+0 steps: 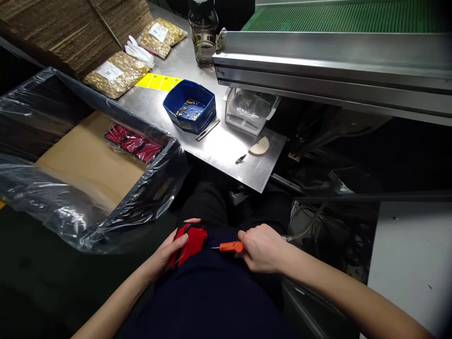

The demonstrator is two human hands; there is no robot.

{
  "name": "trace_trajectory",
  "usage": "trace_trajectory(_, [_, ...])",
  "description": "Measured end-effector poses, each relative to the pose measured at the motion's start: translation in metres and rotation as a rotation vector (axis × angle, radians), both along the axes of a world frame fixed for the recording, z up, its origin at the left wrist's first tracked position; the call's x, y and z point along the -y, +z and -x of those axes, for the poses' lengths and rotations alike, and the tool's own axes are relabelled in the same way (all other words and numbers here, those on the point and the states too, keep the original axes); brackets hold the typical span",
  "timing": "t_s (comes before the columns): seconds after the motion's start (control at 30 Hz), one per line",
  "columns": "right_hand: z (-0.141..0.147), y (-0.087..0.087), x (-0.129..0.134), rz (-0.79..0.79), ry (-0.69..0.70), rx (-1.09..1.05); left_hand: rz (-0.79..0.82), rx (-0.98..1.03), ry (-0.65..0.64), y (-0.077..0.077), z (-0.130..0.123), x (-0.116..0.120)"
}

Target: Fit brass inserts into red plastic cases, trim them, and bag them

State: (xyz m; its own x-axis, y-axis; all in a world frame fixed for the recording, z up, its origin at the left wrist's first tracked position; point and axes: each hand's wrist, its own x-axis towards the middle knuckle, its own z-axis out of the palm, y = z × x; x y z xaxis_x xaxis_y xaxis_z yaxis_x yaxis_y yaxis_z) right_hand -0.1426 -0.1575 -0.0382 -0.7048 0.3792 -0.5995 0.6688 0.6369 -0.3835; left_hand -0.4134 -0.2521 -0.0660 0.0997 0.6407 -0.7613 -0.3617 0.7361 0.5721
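My left hand (167, 249) is closed round a red plastic part with black trim (192, 242), held over my lap. To its right, my right hand (263, 247) grips an orange air blow gun (231, 246), fingers wrapped round its handle. The gun's thin metal nozzle points left at the red part, with a small gap between them. A clear hose (309, 228) comes out behind my right hand. My palm and fingers hide the handle.
On the metal table (226, 146) are a blue bin (176, 117) with small brass pieces, a pen-like tool (207, 130), a cream half-disc (259, 146) and bags of brass parts (122, 77). Left stands a plastic-lined box (141, 188) holding wrapped red parts (132, 142). A green conveyor (346, 19) runs right.
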Motion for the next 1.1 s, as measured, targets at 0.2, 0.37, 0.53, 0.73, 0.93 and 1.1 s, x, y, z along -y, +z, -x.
trace_trajectory(0.2, [-0.026,0.014,-0.025,0.038,-0.044,0.051,-0.260,-0.239,-0.575,0.027,0.007,-0.028])
trace_trajectory(0.37, [-0.040,0.022,-0.016,0.097,-0.129,0.028,-0.139,0.044,-0.534,0.014,-0.002,-0.039])
trace_trajectory(0.53, [-0.053,0.025,-0.018,0.092,-0.240,0.123,-0.515,-0.576,-1.077,0.011,0.001,-0.050])
trace_trajectory(0.73, [-0.027,0.037,-0.044,0.061,-0.178,0.103,-0.931,-0.855,-1.644,0.013,-0.020,-0.078])
trace_trajectory(0.93, [-0.017,0.038,-0.033,0.099,-0.235,0.051,-0.632,-0.529,-1.067,0.003,0.009,-0.071])
trace_trajectory(1.1, [-0.037,0.018,-0.030,0.063,-0.321,-0.120,-0.324,-0.241,-0.679,-0.011,0.015,-0.052])
